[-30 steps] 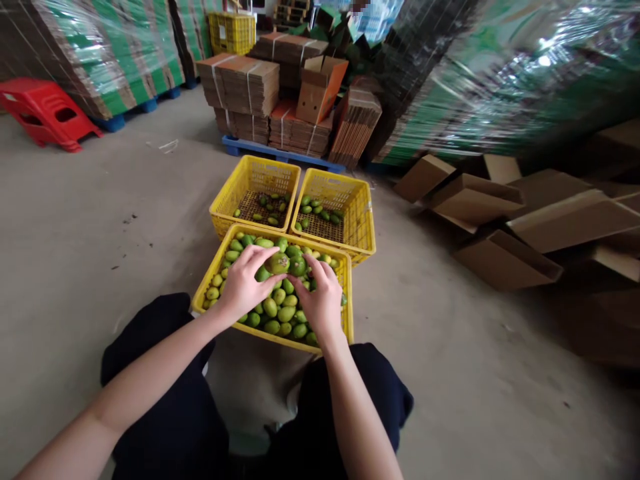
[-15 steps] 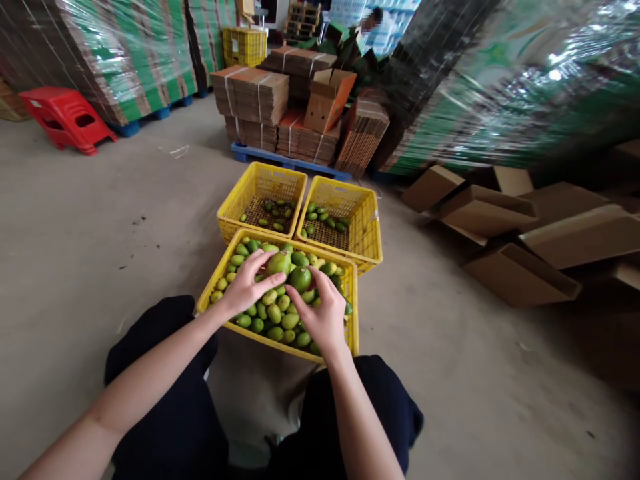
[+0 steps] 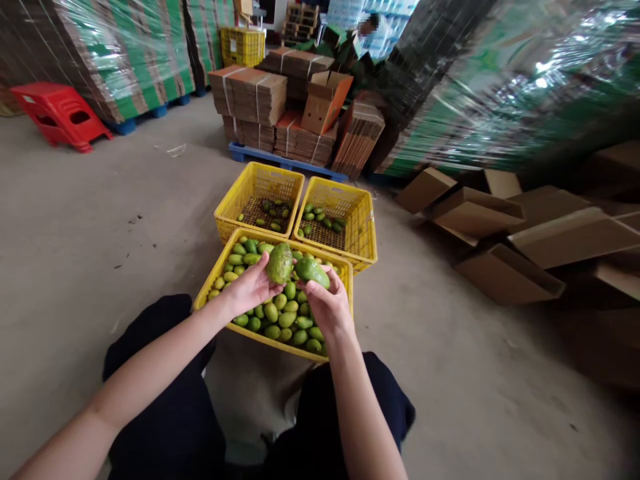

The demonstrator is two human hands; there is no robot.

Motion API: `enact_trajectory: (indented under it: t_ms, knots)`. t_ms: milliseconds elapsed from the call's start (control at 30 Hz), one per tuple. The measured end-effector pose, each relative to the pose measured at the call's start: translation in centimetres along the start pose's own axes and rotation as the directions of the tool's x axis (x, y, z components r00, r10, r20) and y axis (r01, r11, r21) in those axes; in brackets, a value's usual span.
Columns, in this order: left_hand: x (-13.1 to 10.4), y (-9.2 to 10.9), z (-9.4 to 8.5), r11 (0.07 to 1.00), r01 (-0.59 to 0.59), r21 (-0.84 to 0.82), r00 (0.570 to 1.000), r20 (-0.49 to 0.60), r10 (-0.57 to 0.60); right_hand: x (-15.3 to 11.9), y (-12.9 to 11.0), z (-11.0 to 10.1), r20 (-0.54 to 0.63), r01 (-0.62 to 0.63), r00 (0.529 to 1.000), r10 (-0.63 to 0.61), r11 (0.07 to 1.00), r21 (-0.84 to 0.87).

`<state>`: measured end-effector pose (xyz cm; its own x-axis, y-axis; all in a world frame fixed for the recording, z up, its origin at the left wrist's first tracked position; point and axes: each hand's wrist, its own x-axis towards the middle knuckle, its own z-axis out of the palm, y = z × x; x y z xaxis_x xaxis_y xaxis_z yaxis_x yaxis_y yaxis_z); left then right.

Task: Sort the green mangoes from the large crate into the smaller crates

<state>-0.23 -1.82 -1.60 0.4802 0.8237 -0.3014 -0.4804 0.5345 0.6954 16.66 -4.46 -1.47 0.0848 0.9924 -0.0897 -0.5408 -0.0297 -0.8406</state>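
Observation:
My left hand (image 3: 254, 287) is closed on a green mango (image 3: 280, 263) with brown scuff marks on its skin. My right hand (image 3: 329, 297) grips a smoother, darker green mango (image 3: 312, 272), tilted toward the first. Both fruits are held close together above the near yellow crate (image 3: 275, 345). That crate is full of green and yellowish mangoes (image 3: 287, 319), partly covered by my hands. Beyond it stand two more yellow crates, the left one (image 3: 235, 193) and the right one (image 3: 367, 220), each with a few green fruits at the bottom.
Bundled flat cardboard (image 3: 255, 97) sits on a blue pallet (image 3: 285, 160) ahead. Opened cardboard boxes (image 3: 510, 273) lie in a heap on the right. A red stool (image 3: 65, 117) stands at far left. Wrapped stacks (image 3: 145, 53) rise on both sides. A person (image 3: 370, 33) is in the background.
Both hands have closed around the mangoes and turned them, lifting them slightly. The left fruit now shows its scuffed side. The view has shifted a little.

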Motion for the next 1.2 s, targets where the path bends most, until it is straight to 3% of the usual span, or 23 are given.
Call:
enact_trajectory:
  t_ms: [67, 167, 267, 333, 433, 533, 600, 700, 800, 900, 1000, 1067, 1133, 1200]
  knots:
    - [0.1, -0.1, -0.3, 0.999, -0.037, -0.035, 0.999, 0.018, 0.037, 0.0, -0.1, 0.0, -0.02, -0.005, 1.0, 0.006, 1.0, 0.016]
    - [0.1, 0.0, -0.6, 0.957, -0.237, 0.164, 0.971, 0.01, 0.239, -0.1, -0.4, -0.1, -0.012, -0.013, 1.0, 0.013, 1.0, -0.022]
    - [0.2, 0.0, -1.0, 0.716, -0.467, 0.519, 0.845, 0.023, 0.534, -0.1, -0.4, -0.1, -0.009, -0.029, 1.0, 0.028, 0.996, -0.088]
    - [0.3, 0.0, -1.2, 0.52, -0.519, 0.678, 0.746, 0.063, 0.662, -0.1, -0.2, 0.0, -0.037, -0.04, 0.999, 0.036, 0.99, -0.136]
    - [0.2, -0.2, -1.5, 0.308, -0.55, 0.776, 0.643, 0.158, 0.749, 0.0, 0.2, 0.0, -0.065, -0.002, 0.998, -0.014, 0.969, -0.246]
    - [0.1, -0.4, -1.5, 0.17, -0.575, 0.8, 0.599, 0.27, 0.754, 0.1, 0.6, -0.3, -0.011, 0.138, 0.987, -0.157, 0.895, -0.425]
    - [0.1, -0.8, -1.4, 0.141, -0.585, 0.799, 0.604, 0.313, 0.733, 0.0, 0.8, -0.4, 0.041, 0.271, 0.951, -0.308, 0.757, -0.595]
    - [0.2, -1.3, -1.4, 0.183, -0.596, 0.782, 0.634, 0.317, 0.705, -0.3, 1.3, -0.4, 0.13, 0.418, 0.866, -0.483, 0.555, -0.719]
    - [0.3, -1.5, -1.3, 0.193, -0.616, 0.763, 0.63, 0.331, 0.703, -0.7, 1.8, -0.3, 0.159, 0.497, 0.817, -0.554, 0.537, -0.682]
    - [0.0, -1.3, -1.1, 0.142, -0.648, 0.748, 0.591, 0.377, 0.713, -1.0, 1.7, -0.2, 0.164, 0.535, 0.782, -0.601, 0.512, -0.672]
    - [-0.3, -0.9, -0.9, 0.142, -0.664, 0.734, 0.573, 0.377, 0.728, -0.8, 0.9, -0.3, 0.189, 0.559, 0.794, -0.578, 0.57, -0.602]
    - [-0.4, -0.6, -0.8, 0.244, -0.63, 0.737, 0.633, 0.306, 0.711, -0.6, 0.1, -0.6, 0.177, 0.487, 0.867, -0.465, 0.72, -0.495]
    - [-0.5, -0.5, -0.7, 0.459, -0.528, 0.715, 0.767, 0.168, 0.619, -0.2, -0.6, -0.9, 0.159, 0.279, 0.959, -0.235, 0.886, -0.37]
    - [-0.6, -0.4, -0.6, 0.708, -0.347, 0.615, 0.906, 0.025, 0.423, 0.1, -0.8, -1.1, 0.139, 0.024, 0.99, 0.014, 0.963, -0.269]
